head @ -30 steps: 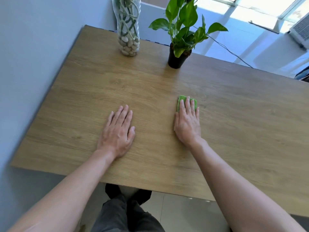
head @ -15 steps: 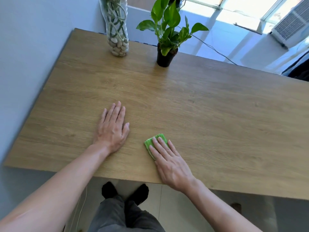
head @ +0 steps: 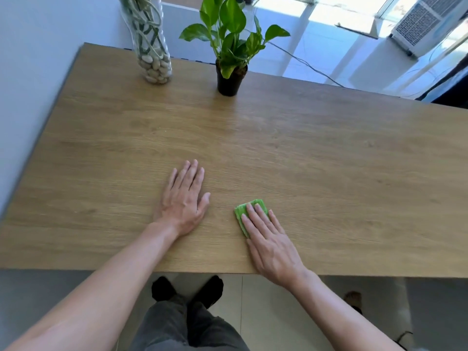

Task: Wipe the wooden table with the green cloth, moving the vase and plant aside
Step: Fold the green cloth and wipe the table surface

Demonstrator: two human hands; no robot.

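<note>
My right hand (head: pixel 269 243) lies flat on a folded green cloth (head: pixel 240 211), pressing it onto the wooden table (head: pixel 329 160) near the front edge. Most of the cloth is hidden under my fingers. My left hand (head: pixel 183 198) rests palm down on the bare wood just left of the cloth, fingers spread and holding nothing. A tall glass vase (head: pixel 152 46) with pebbles and green stems stands at the far left corner. A leafy plant in a black pot (head: pixel 229 79) stands to its right, along the far edge.
A pale wall (head: pixel 30 72) runs along the table's left side. Beyond the far edge lies a tiled floor with a cable (head: pixel 311 67) and a white appliance (head: pixel 425 21). My legs and feet (head: pixel 187 292) show below the front edge.
My right hand has dragged the cloth from the table's middle back toward the front edge. My left hand has stayed flat on the table. The view has shifted.
</note>
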